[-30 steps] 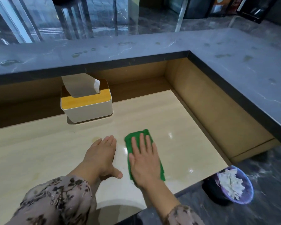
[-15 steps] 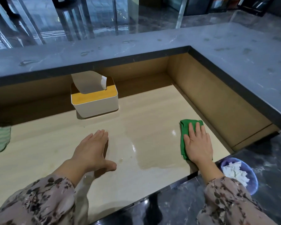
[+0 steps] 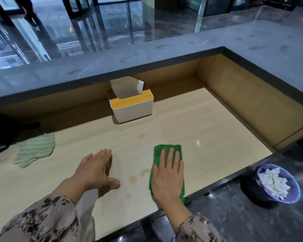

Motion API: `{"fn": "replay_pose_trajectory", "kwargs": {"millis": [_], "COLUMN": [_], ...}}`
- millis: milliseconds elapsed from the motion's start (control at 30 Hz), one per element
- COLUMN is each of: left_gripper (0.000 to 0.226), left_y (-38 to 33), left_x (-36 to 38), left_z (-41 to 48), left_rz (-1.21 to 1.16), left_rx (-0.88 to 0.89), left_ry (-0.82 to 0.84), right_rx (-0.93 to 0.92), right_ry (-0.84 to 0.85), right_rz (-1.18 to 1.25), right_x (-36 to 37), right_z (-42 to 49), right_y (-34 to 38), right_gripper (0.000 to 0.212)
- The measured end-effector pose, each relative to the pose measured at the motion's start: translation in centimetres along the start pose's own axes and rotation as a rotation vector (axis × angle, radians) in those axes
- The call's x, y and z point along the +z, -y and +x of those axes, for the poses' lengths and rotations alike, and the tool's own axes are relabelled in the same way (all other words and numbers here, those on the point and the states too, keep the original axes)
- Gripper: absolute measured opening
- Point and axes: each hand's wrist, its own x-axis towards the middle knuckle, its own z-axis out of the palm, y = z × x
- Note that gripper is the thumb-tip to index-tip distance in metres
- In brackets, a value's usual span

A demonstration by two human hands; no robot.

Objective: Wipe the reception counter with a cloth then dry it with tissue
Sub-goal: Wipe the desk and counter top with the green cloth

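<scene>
Tissue box: the white tissue box [image 3: 132, 109] with a yellow wooden lid stands at the back of the pale wood-grain bench [image 3: 208, 137], just under the overhang of the grey stone ledge [image 3: 164, 55]. A tissue [image 3: 126, 87] sticks up from its slot.
Striped cloth: a pale green striped cloth [image 3: 35, 149] lies crumpled on the bench. It is well to the left of the tissue box and nearer the person.
Left grip: the left grip [image 3: 94, 170] is in front of the tissue box and slightly to its left, low over the bench. The fingers are straight and close together, the thumb is spread out to the side, and it holds nothing. Whether the palm touches the surface I cannot tell.
Stains: brownish spots [image 3: 132, 179] mark the bench straight in front of the tissue box, between the two grips. A fainter ring [image 3: 141, 136] lies nearer the box.
Green cloth: the dark green cloth [image 3: 158, 154] lies folded flat on the bench. It is in front of the tissue box, a little to its right, near the bench's front edge.
Right grip: the right grip [image 3: 168, 179] rests palm down on the green cloth and presses on it. The fingers are straight and slightly apart, not curled round it.
Bin: a dark bin with a purple liner [image 3: 296, 191] stands on the marble floor, far right of the tissue box and past the bench's front edge. It holds crumpled white tissues [image 3: 273, 182].
</scene>
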Motion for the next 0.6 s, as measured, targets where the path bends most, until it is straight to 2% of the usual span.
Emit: {"fn": "replay_pose_trajectory", "kwargs": {"millis": [67,167,233,267,367,500,600], "left_gripper": [0.125,0.125,0.125,0.125,0.126,0.125,0.126], "left_y": [1.4,3.1,3.9,4.4,5.4,6.4,7.3], "left_x": [0.4,0.9,1.3,1.5,2.2,3.3,4.3], "left_z": [-0.6,-1.6,-2.3,-2.7,-3.8,-5.3,-5.8], "left_rz": [0.006,0.021,0.035,0.041,0.074,0.062,0.026], "left_rx": [-0.012,-0.010,-0.004,-0.003,0.003,0.012,0.016], "left_ry": [0.025,0.042,0.052,0.056,0.073,0.046,-0.006], "right_rx": [-0.188,-0.482,-0.522,-0.512,-0.309,-0.090,0.022], "right_ry": [0.038,0.032,-0.031,-0.034,0.070,0.049,0.024], "right_rz": [0.028,-0.141,-0.186,-0.221,-0.193,-0.129,-0.095], "right_x": [-0.1,-0.3,-1.1,-1.3,-1.7,-1.0,0.2], "right_z": [-0.7,0.9,2.4,3.0,4.1,3.3,1.1], "right_y": [1.7,-0.1,-2.2,-3.3,-5.2,-3.2,0.3], "right_gripper": [0.060,0.055,0.059,0.064,0.072,0.080,0.060]}}
